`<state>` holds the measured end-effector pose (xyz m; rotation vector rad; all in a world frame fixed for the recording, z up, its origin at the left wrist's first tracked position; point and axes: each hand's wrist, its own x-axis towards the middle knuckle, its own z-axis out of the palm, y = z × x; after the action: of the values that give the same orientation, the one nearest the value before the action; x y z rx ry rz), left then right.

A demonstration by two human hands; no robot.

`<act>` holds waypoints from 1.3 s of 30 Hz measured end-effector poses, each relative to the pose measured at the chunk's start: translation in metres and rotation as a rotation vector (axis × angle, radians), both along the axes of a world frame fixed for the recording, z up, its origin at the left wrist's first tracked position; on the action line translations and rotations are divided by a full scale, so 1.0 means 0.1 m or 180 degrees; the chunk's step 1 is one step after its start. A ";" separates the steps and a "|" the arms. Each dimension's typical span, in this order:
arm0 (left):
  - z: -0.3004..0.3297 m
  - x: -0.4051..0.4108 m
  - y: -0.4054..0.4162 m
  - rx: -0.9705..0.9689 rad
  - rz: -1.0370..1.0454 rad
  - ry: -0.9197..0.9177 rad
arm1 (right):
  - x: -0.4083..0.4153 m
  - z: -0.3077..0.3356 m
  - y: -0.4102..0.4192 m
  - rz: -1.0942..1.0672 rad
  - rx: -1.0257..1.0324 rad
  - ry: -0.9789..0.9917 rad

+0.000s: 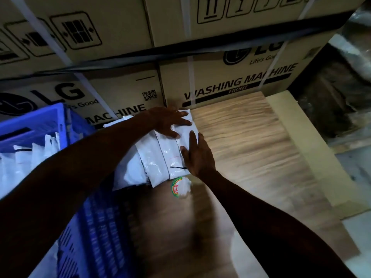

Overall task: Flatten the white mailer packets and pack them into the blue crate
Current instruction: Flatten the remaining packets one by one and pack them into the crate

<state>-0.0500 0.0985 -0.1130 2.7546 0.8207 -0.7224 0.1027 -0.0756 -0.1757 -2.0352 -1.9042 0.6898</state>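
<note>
Top mailer packet (174, 155) lay on the counter (251, 141), long axis 12–6. Both hands were pressed flat, fingers straight: left hand (168, 122) at 12, right hand (197, 155) at 3. Blue crate (96, 217) sat at 9.

This looks like a storeroom or warehouse packing spot. Large cardboard cartons (230, 77) printed "LG", "WASHING MACHINE" and "FRONT", bound with white strapping (190, 77) and bearing handling symbols, are stacked two high right against the far edge of a wood-grain table (251, 141). At the table's left edge stands a blue crate (96, 227) with white mailer packets (24, 161) standing inside it, and more lie piled on the table near its far left corner. The light is dim.
</note>
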 end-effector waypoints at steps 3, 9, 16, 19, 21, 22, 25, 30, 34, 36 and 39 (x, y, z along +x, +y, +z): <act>-0.05 -0.06 -0.05 -0.0063 0.0172 -0.0307 | 0.10 -0.05 0.02 0.0142 0.0276 0.0027; -0.10 -0.12 -0.49 0.0441 0.0701 -0.1475 | 0.51 0.03 0.03 0.0776 0.0830 -0.0242; -0.22 0.16 -1.51 0.1405 0.1401 -0.2173 | 1.24 0.25 -0.27 0.1900 0.1490 -0.0589; -0.25 0.30 -1.98 0.1580 0.1667 -0.2210 | 1.43 0.32 -0.50 0.2222 0.1473 -0.0645; -0.23 0.38 -2.35 0.1656 0.1923 -0.2205 | 1.51 0.36 -0.70 0.2384 0.1434 -0.0602; -0.23 0.41 -2.52 0.1682 0.2091 -0.2158 | 1.54 0.38 -0.79 0.2452 0.1407 -0.0576; -0.30 0.51 -3.13 0.1734 0.2598 -0.2064 | 1.54 0.40 -1.14 0.2687 0.1379 -0.0496; -0.43 0.64 -4.09 0.1745 0.3339 -0.2324 | 1.42 0.27 -1.74 0.2952 0.1241 -0.0459; -0.50 0.65 -4.44 0.1270 0.3797 -0.2168 | 1.26 0.12 -2.07 0.2860 0.1098 -0.0546; -0.59 0.57 -4.55 0.0976 0.3873 -0.2016 | 1.18 0.06 -2.19 0.2786 0.1085 -0.0656; -0.72 0.46 -4.72 0.0895 0.3737 -0.1681 | 1.07 0.00 -2.36 0.2640 0.1005 -0.0793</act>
<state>-0.0044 -0.3736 -0.1853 1.8761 2.1064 0.3437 0.2099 -0.3116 -0.1759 -1.1370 -2.8023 0.2514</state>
